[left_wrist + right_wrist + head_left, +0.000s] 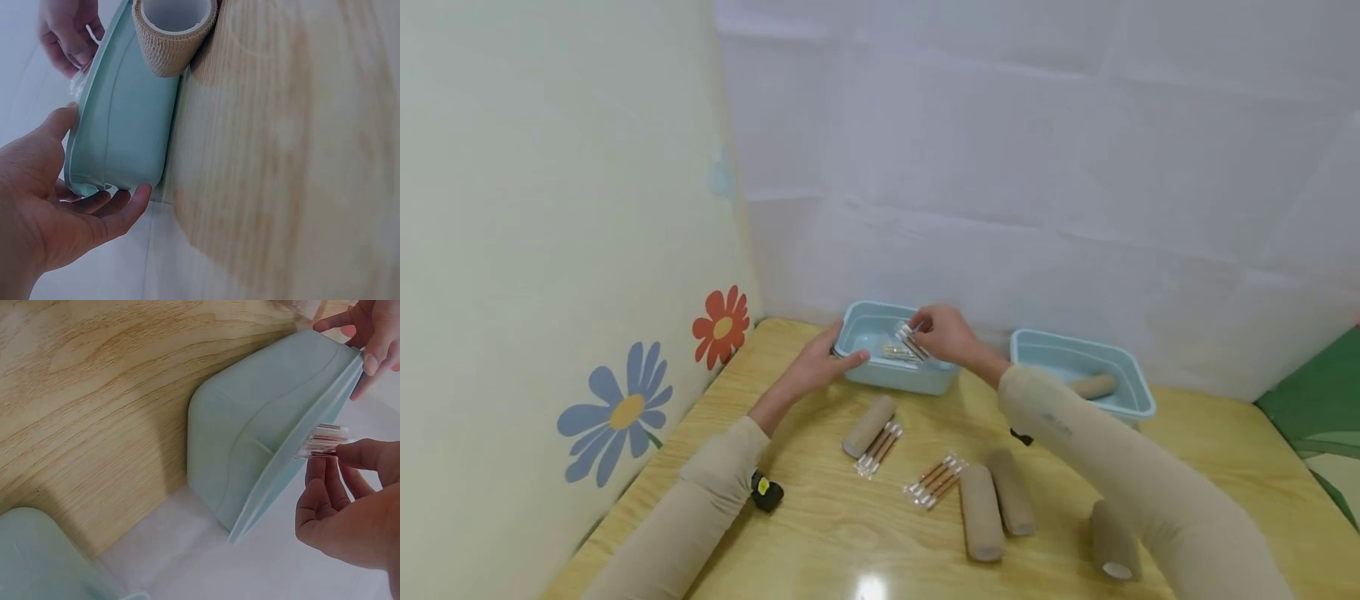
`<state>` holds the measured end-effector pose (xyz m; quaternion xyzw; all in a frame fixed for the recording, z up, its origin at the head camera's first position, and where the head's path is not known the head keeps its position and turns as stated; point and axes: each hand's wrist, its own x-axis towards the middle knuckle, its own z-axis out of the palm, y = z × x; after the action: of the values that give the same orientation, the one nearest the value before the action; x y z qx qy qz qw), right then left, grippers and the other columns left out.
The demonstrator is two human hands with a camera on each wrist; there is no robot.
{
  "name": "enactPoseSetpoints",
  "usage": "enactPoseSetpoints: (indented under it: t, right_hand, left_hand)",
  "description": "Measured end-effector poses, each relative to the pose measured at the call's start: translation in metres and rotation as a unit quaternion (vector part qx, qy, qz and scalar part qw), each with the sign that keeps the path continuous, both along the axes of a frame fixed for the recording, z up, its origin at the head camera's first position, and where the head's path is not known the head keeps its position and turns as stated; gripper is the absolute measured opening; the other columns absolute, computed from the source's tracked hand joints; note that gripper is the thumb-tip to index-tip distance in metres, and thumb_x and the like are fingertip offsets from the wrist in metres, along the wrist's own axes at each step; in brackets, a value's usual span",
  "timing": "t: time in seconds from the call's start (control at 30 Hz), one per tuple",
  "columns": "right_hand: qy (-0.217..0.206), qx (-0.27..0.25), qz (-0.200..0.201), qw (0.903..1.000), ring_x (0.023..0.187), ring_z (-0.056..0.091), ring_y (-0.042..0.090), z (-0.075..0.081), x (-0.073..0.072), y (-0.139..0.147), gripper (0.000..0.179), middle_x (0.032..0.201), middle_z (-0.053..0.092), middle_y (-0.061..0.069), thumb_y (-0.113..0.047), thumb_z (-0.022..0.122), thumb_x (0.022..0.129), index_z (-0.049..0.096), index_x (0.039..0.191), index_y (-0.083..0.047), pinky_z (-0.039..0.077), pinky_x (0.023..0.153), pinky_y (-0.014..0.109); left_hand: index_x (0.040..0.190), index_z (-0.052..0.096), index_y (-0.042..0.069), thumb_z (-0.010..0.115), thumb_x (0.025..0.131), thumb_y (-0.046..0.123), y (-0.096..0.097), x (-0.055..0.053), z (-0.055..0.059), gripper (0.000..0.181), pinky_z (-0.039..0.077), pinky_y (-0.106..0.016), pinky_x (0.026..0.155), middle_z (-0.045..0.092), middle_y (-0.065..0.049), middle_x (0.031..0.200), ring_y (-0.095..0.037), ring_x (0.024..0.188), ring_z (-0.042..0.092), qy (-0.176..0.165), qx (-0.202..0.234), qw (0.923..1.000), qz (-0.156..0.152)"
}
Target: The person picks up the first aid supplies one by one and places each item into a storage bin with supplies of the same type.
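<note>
My left hand (pixel 822 363) grips the left end of a light blue plastic basin (pixel 898 379), its thumb at the rim and its fingers against the outer wall. Above the same basin, my right hand (pixel 946 335) pinches a clear packet of brown swabs (pixel 324 441) with white tips between thumb and fingertips. Inside the basin, under that hand, lies another swab packet (pixel 898 354). On the table in front are two more swab packets (pixel 880 447) and a tan elastic bandage roll (pixel 869 426), whose woven surface and white core show in the left wrist view.
A second light blue basin (pixel 1131 363), at the right, holds a tan roll (pixel 1093 386). Two rolls (pixel 982 512) lie side by side near the table's middle, and another roll (pixel 1112 537) is by the right forearm. Walls border the table (pixel 820 533) behind and left.
</note>
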<state>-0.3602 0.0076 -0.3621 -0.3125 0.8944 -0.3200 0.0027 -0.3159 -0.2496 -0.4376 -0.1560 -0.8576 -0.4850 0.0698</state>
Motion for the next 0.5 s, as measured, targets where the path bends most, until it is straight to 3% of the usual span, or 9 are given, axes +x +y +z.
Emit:
enactPoseSetpoints:
  t: [0.2,0.5]
  right_hand:
    - [0.013,0.002,-0.011,0.9999,0.087,0.063,0.025,-0.0098,-0.0051,0.0035,0.017,0.091,0.068,0.011,0.002,0.063,0.088,0.072,0.102,0.004,0.052,0.080,0.036]
    - [0.000,-0.001,-0.005,1.0000,0.101,0.065,0.029,-0.0082,-0.0059,0.0075,0.028,0.106,0.071,0.016,-0.001,0.058,0.092,0.070,0.115,0.007,0.053,0.088,0.038]
  left_hand:
    - [0.160,0.020,-0.004,0.072,0.098,0.031,0.0027,-0.0018,-0.0040,0.088,0.035,-0.055,0.110,0.041,-0.031,0.150,-0.045,0.133,0.046,-0.004,0.000,1.0000,0.000]
    - [0.160,0.017,-0.003,0.070,0.099,0.030,-0.0020,-0.0035,-0.0043,0.087,0.033,-0.057,0.111,0.037,-0.032,0.153,-0.046,0.135,0.043,0.003,-0.010,0.9999,0.003]
